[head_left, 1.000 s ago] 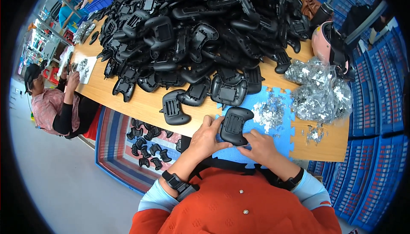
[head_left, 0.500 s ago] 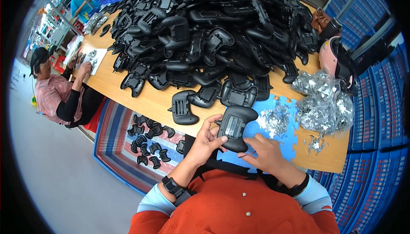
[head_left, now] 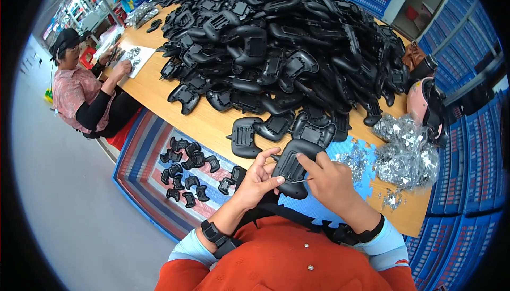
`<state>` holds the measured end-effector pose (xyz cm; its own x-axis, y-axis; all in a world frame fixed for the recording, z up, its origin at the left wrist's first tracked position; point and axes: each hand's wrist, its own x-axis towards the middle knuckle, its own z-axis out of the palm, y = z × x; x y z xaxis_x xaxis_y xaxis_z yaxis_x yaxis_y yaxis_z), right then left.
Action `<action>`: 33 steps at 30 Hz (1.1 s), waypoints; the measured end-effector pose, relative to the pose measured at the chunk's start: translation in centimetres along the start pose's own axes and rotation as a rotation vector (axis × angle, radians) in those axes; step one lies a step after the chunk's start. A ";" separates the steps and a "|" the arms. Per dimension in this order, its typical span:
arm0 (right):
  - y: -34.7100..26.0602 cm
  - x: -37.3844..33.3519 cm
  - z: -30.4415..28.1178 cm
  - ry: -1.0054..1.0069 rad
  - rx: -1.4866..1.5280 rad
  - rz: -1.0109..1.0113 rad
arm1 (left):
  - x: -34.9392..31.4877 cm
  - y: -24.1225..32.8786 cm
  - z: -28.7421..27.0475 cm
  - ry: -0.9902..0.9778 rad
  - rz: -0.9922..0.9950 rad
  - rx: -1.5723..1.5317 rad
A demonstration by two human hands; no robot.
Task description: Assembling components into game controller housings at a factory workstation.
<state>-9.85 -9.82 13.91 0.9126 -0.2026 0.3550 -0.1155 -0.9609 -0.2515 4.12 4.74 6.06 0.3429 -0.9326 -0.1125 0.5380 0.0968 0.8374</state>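
Note:
My left hand (head_left: pixel 251 180) grips a black game controller (head_left: pixel 290 169) by its left side, its fingers bent around the edge. The controller's back faces up, with an open slotted battery compartment in the middle. Over its right side is my right hand (head_left: pixel 333 183), index finger reaching to the edge of the compartment. Between the lower fingers of that hand is a thin metal tool (head_left: pixel 302 181), which lies across the controller's lower part. Its exact kind is too small to tell. A blue foam mat (head_left: pixel 319 206) lies beneath, with loose small silver metal parts (head_left: pixel 357 162) on it.
A large heap of black controllers (head_left: pixel 281 41) covers the wooden table (head_left: pixel 212 126). Bags of metal parts (head_left: pixel 406 155) and a pink helmet (head_left: pixel 419 102) stand at right. Below left, a striped-lined bin (head_left: pixel 154 185) holds more controllers. A person (head_left: pixel 79 89) works at far left.
My right hand has moved up from the controller's lower right corner onto its back, bringing the thin tool across it. The left hand keeps its hold. The view has shifted slightly.

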 end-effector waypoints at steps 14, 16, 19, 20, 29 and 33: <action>-0.3 3.4 0.4 -0.014 0.032 -0.043 | -0.7 1.0 -1.8 0.037 0.060 -0.048; -0.4 3.7 0.5 -0.027 0.035 -0.059 | -0.8 1.0 -2.0 0.043 0.066 -0.060; -0.4 4.2 0.8 -0.050 0.027 -0.058 | -0.7 1.4 -2.4 0.048 0.077 -0.063; -0.5 4.4 0.9 -0.064 0.018 -0.042 | -0.6 1.4 -2.5 0.055 0.080 -0.066; -1.2 5.9 1.2 0.004 0.072 -0.074 | -1.0 1.9 -3.2 0.081 0.091 -0.097; -1.2 6.0 1.5 -0.015 0.067 -0.078 | -0.8 1.6 -3.6 0.074 0.101 -0.087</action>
<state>-3.61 -9.64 14.98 0.9236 -0.1246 0.3625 -0.0179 -0.9587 -0.2840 7.51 6.88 5.55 0.4526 -0.8888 -0.0722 0.5614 0.2211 0.7975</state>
